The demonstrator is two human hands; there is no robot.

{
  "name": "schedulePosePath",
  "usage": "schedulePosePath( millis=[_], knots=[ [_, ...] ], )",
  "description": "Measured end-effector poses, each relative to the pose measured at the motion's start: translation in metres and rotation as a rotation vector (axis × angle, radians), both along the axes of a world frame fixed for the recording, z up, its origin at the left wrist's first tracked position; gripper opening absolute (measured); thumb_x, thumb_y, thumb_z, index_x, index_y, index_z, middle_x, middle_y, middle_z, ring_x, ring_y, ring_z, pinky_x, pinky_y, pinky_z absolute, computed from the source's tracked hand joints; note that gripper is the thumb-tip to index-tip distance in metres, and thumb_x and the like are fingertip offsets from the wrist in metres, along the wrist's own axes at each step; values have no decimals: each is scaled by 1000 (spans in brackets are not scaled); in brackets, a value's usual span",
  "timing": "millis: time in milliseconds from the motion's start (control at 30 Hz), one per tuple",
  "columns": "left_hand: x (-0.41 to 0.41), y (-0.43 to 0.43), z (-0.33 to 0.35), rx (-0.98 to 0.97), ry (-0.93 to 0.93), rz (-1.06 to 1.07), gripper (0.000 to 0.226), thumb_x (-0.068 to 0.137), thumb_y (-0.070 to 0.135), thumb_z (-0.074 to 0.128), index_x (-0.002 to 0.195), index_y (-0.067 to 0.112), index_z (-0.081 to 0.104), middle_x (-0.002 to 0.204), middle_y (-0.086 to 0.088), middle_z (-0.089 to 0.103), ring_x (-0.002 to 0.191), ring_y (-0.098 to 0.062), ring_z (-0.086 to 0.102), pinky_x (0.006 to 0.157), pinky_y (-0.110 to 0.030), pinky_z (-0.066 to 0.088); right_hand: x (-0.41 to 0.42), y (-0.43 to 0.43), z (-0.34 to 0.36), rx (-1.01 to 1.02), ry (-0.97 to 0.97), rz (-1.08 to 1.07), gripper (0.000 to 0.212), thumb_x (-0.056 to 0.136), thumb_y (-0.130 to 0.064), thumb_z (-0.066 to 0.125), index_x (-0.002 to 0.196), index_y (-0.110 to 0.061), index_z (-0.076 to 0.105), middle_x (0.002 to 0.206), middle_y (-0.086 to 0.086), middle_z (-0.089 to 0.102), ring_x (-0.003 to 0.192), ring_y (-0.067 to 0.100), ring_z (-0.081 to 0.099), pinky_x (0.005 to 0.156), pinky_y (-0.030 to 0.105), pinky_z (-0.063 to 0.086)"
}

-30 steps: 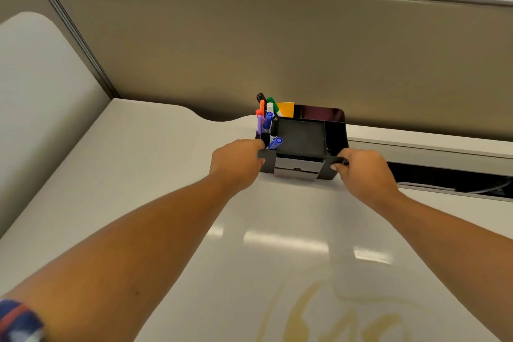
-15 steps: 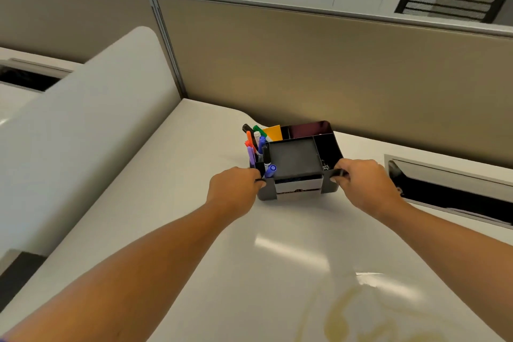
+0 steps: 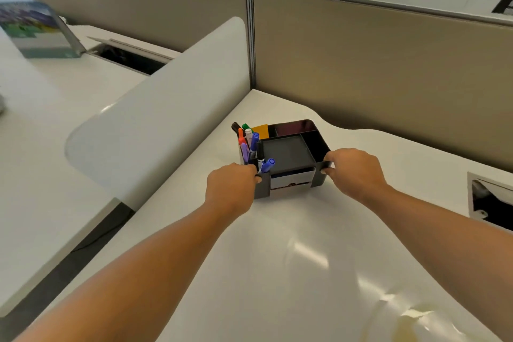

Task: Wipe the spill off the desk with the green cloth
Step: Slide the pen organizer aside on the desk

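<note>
Spill (image 3: 410,325) is lying at the tabletop's (image 3: 291,272) near edge | left hand (image 3: 231,189) and right hand (image 3: 354,172) are each closing on a side of the black organizer (image 3: 288,151) toward the far corner | step: clearing space | next: finding the green cloth, not in view

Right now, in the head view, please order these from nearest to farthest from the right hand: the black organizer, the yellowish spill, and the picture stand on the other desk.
From the right hand:
1. Black organizer: gripped at its right edge, touching.
2. Yellowish spill: on the desk, lower right, toward the person.
3. Picture stand: far upper left, on the neighbouring desk.
</note>
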State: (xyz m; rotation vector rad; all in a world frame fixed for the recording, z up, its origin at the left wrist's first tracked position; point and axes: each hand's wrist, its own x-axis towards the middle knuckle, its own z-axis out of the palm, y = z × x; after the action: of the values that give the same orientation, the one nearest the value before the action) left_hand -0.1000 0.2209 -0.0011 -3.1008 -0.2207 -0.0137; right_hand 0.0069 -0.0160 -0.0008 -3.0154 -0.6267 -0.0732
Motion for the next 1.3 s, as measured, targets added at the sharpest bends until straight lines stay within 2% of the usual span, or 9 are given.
schedulePosePath(
  millis=[333, 500, 600, 667, 733, 867, 1100, 1200, 1300],
  knots=[
    [-5, 21, -13, -47, -5, 20, 20, 96, 37, 51, 108, 23, 57, 83, 0, 58, 65, -17, 54, 54, -29, 41, 8, 28, -11, -114, 4, 44, 21, 98, -39, 57, 105, -25, 72, 91, 0, 71, 79, 22, 62, 57, 27, 36],
    [-7, 19, -22, -193, -46, 66, 28, 97, 41, 46, 112, 23, 60, 99, -1, 67, 72, -15, 56, 62, -28, 49, 5, 29, -16, -11, 60, -36, 21, 95, -29, 60, 114, -26, 70, 101, 0, 71, 85, 24, 64, 59, 28, 42],
    [-24, 12, -30, -289, -109, 131, 46, 93, 46, 50, 134, 25, 48, 135, -3, 57, 103, -20, 62, 77, -33, 53, -13, 23, -16, 158, 99, -67, 55, 90, -31, 68, 141, -32, 49, 126, -2, 66, 108, 27, 65, 78, 36, 53],
    [-43, 3, -37, -364, -93, 186, 66, 92, 48, 50, 149, 23, 25, 156, -4, 30, 135, -23, 41, 99, -37, 44, -36, 11, -13, 256, 107, -125, 63, 89, -36, 69, 145, -36, 39, 132, -4, 63, 111, 25, 65, 81, 37, 53],
    [-70, -10, -49, -422, -62, 201, 78, 92, 49, 50, 152, 19, 11, 161, -4, 11, 145, -22, 19, 111, -36, 26, -68, -6, -17, 347, 146, -172, 59, 91, -39, 66, 144, -36, 42, 137, -7, 60, 113, 20, 64, 86, 35, 54],
    [-124, -41, -68, -462, 30, 107, 78, 94, 52, 42, 152, 16, 5, 162, -3, 1, 147, -18, 3, 116, -33, 7, -157, -56, -25, 502, 228, -275, 43, 91, -36, 65, 133, -35, 55, 124, -18, 62, 96, 3, 62, 79, 28, 51],
    [-182, -102, -85, -590, 100, -64, 69, 93, 57, 35, 150, 18, 24, 160, 3, 15, 146, -11, 7, 116, -28, 7, -316, -167, -29, 672, 345, -670, 30, 86, -9, 72, 108, -28, 67, 107, -8, 72, 84, 4, 70, 70, 16, 55],
    [-193, -125, -90, -643, 123, -106, 67, 93, 53, 41, 148, 18, 30, 158, 5, 21, 146, -10, 12, 117, -29, 12, -355, -222, -22, 681, 354, -820, 25, 85, -11, 75, 105, -25, 69, 106, -9, 72, 79, 1, 70, 68, 10, 51],
    [-198, -143, -95, -671, 123, -136, 62, 94, 45, 46, 146, 13, 36, 156, 1, 27, 145, -14, 17, 117, -35, 16, -380, -284, -15, 744, 277, -1012, 21, 84, -18, 78, 104, -20, 71, 103, -7, 72, 79, 0, 68, 74, 18, 50]
  ],
)
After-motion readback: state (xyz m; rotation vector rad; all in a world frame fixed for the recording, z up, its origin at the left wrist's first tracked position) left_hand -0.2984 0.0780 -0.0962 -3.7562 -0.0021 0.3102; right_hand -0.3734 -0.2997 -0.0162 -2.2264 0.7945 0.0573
